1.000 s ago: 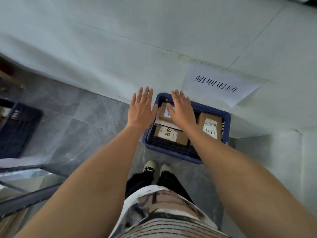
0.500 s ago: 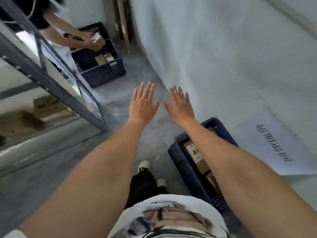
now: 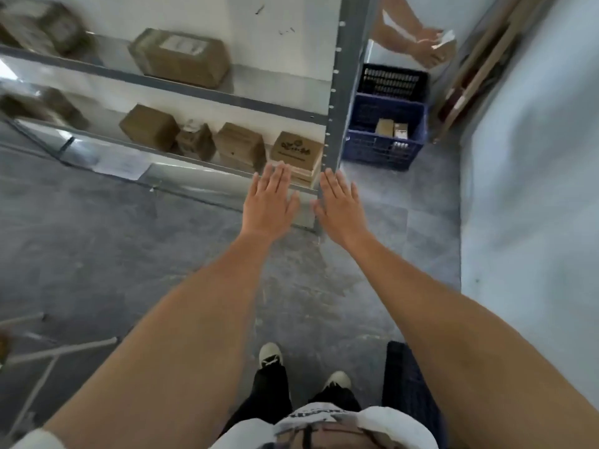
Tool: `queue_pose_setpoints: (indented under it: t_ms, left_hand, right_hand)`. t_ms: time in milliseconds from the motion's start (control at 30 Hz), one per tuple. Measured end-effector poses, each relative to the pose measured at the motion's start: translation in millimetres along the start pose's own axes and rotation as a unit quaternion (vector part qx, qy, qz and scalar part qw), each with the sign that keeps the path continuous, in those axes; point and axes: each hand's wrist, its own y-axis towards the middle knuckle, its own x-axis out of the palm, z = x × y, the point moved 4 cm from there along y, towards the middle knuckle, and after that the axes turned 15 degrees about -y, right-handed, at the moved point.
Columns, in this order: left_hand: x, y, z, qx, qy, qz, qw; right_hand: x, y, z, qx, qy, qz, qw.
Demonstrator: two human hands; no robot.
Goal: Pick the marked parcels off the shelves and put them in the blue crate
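My left hand (image 3: pixel 270 200) and my right hand (image 3: pixel 340 205) stretch forward side by side, fingers straight, holding nothing. Just beyond them stands a grey metal shelf rack (image 3: pixel 343 92). Its lower shelf carries several brown cardboard parcels, among them a box with a dark printed mark (image 3: pixel 296 152) right above my left fingertips. A larger labelled parcel (image 3: pixel 180 56) lies on the shelf above. The blue crate (image 3: pixel 405 384) shows only as a dark corner beside my right forearm, near my feet.
Another blue crate (image 3: pixel 387 131) with small boxes stands right of the rack, and another person's hands (image 3: pixel 424 48) hold something white above it. Wooden boards (image 3: pixel 479 66) lean in the far corner. A pale wall (image 3: pixel 534 189) runs along the right. Grey tiled floor (image 3: pixel 129 254) lies ahead.
The view has swung left from the crate by the wall to the shelf rack. Both hands stay flat and outstretched, now in front of the lower shelf.
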Motion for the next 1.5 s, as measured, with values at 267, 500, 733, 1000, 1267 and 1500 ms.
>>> queue_pose_setpoints:
  t_ms: [267, 500, 733, 1000, 1267, 1500]
  left_hand:
    - [-78, -6, -177, -0.095, 0.022, 0.043, 0.994]
    - [-128, 9, -279, -0.154, 0.013, 0.085, 0.984]
    - [-175, 21, -382, -0.246, 0.013, 0.135, 0.96]
    - [-211, 58, -489, -0.28, 0.004, 0.131, 0.951]
    - [-232, 128, -605, -0.219, 0.006, 0.068, 0.973]
    - [-226, 196, -690, -0.166, -0.009, 0.0, 0.986]
  right_hand:
    - [-8, 95, -172, -0.107, -0.004, -0.005, 0.994]
    - [-23, 170, -279, -0.197, -0.061, -0.009, 0.978]
    - [-38, 263, -388, -0.299, -0.093, -0.011, 0.95]
    - [-38, 327, -501, -0.349, -0.104, -0.013, 0.931]
    - [-15, 428, -562, -0.246, -0.096, -0.042, 0.964]
    - [9, 506, -582, -0.145, -0.1, -0.088, 0.98]
